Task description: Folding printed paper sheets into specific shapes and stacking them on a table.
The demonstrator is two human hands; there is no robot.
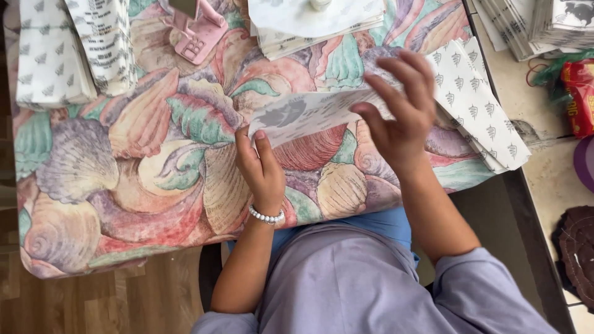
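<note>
A white sheet of patterned paper (303,114) lies flat on the shell-print tablecloth (124,179) in the middle. My left hand (261,170), with a pearl bracelet at the wrist, pinches the sheet's near left corner. My right hand (399,108) hovers over the sheet's right end with its fingers spread, the fingertips on or just above the paper. A stack of similar printed sheets (476,105) fans out to the right of my right hand.
Folded paper piles sit at the back left (62,49) and back middle (315,21). A pink stapler-like tool (198,31) lies between them. More stacked paper (538,25) and a red packet (578,93) rest on the side counter at right.
</note>
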